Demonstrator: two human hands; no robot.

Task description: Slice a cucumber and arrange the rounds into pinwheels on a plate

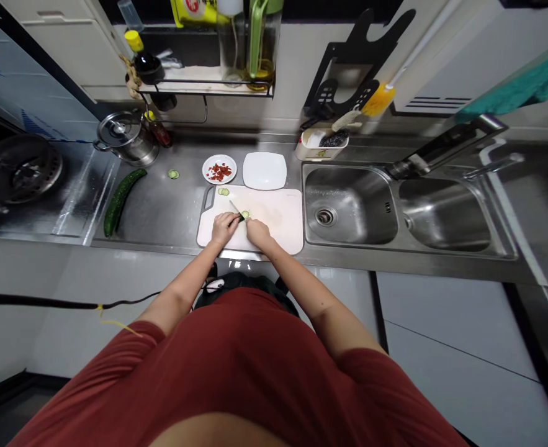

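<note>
Over the front of a white cutting board (pixel 278 214), my right hand (pixel 257 234) is closed round the handle of a small knife (pixel 234 206), whose blade points up and to the left. My left hand (pixel 224 228) has its fingers closed on a short dark green piece of cucumber (pixel 242 217), right beside the blade. A pale slice (pixel 246 214) lies by the knife. More cucumber slices (pixel 223 192) rest near the board's upper left corner. Behind the board stand a round plate of chopped red pieces (pixel 219 172) and a white square plate (pixel 264 171).
A whole cucumber (pixel 121 200) and a few slices (pixel 174 174) lie on the steel counter at left, near a lidded pot (pixel 127 138). A double sink (pixel 350 205) adjoins the board on the right. Bottles stand on a rack (pixel 208 87) above the counter.
</note>
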